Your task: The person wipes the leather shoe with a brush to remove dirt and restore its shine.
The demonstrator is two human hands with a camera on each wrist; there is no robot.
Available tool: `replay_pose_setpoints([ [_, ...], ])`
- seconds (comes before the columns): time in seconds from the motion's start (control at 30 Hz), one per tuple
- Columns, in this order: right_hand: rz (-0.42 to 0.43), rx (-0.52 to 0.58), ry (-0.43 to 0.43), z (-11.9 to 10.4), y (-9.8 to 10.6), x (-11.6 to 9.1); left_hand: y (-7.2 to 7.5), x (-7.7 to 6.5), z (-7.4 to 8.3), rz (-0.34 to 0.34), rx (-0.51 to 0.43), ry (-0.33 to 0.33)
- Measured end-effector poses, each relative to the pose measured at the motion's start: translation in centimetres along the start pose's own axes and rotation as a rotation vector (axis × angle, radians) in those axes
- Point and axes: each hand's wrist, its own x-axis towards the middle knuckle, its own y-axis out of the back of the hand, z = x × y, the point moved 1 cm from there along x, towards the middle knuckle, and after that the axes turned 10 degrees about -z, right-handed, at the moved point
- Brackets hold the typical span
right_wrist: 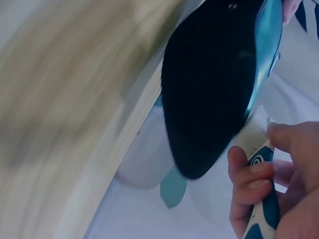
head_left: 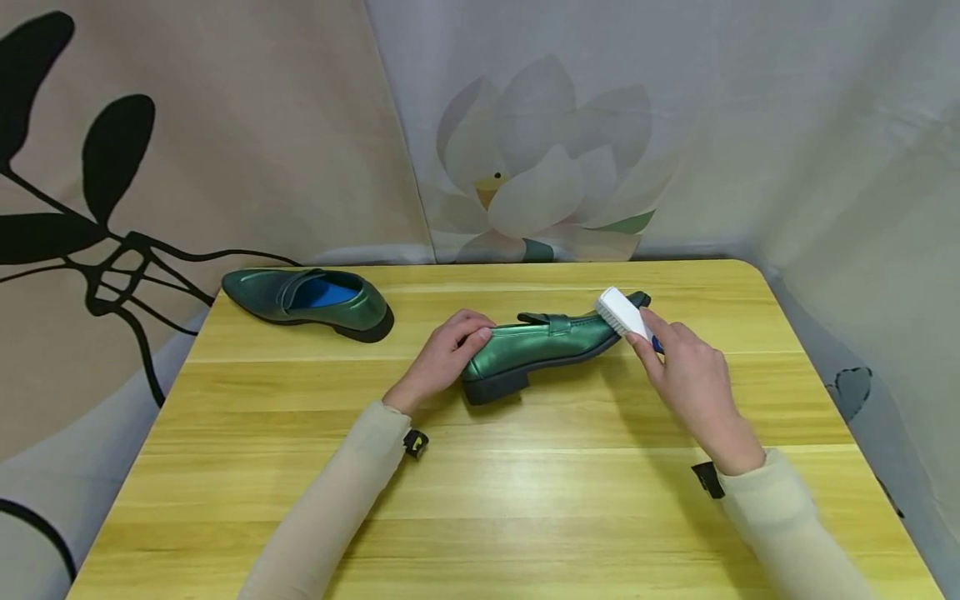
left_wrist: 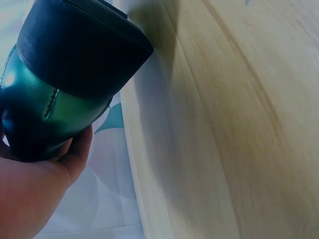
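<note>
A shiny green loafer (head_left: 517, 346) with a black sole and a strap across its top is held tilted over the table, toe to the right. My left hand (head_left: 450, 346) grips it by the heel end, thumb over the back rim; the left wrist view shows the dark heel block (left_wrist: 84, 47) close up. In my right hand (head_left: 693, 375) is a white brush (head_left: 621, 312) with a blue-and-white handle (right_wrist: 261, 209), fingers curled round it. The bristles lie against the toe's upper side. From the right wrist, the loafer's dark sole (right_wrist: 209, 89) faces the camera.
A second green loafer (head_left: 322, 304) with a blue insole stands at the table's back left, toe pointing left. The wooden table (head_left: 525, 517) ends at a back edge against a printed cloth (head_left: 600, 100) with a flower. Dark straps sit at both sleeve cuffs.
</note>
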Motion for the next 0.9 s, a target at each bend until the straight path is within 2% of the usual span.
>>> replay_pose_setpoints([
  [0.47,-0.007,0.183,0.112,-4.2,-3.0,-0.2,0.0,-0.1,0.3,-0.009,0.005,-0.003],
  [0.6,0.000,0.151,0.184,-6.0,-3.9,0.1,0.0,-0.1,0.2,-0.009,-0.004,0.011],
  [0.77,0.023,0.061,0.295,-8.4,-5.2,0.4,-0.1,0.0,0.2,0.008,-0.012,0.000],
  [0.9,0.005,0.028,0.338,-9.3,-5.7,0.3,-0.1,0.0,0.3,0.018,-0.012,0.001],
])
